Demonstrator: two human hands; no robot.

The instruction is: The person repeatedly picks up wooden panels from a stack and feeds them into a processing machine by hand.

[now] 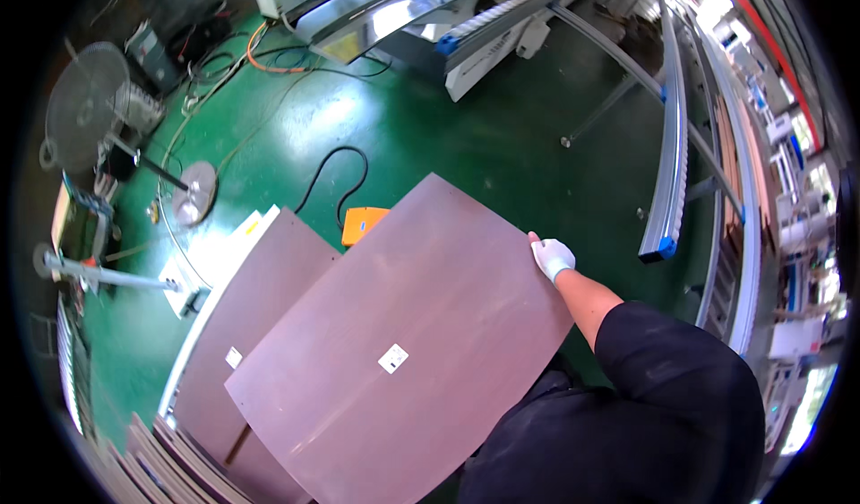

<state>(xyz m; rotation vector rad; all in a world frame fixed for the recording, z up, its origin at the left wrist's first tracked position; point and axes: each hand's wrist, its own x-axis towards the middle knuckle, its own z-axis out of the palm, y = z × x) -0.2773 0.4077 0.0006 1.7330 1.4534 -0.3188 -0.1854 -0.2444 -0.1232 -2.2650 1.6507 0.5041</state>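
Observation:
A large brown-grey panel [385, 307] with a small white label at its middle fills the lower centre of the head view, tilted at an angle. My right hand [550, 256], in a white glove with bare fingertips showing, grips its upper right edge. My left hand is out of sight. Behind this panel, to the left, a second similar panel [260, 280] with a small label lies along a white-edged piece. Partly hidden behind the held panel is an orange foot pedal [360, 224] with a black cable.
A standing fan [90, 101], cables and a white-based stand [116, 271] occupy the left. A machine [376, 20] is at the top, roller conveyor rails [672, 163] run down the right, and several stacked panels [157, 468] stand lower left on the green floor [448, 146].

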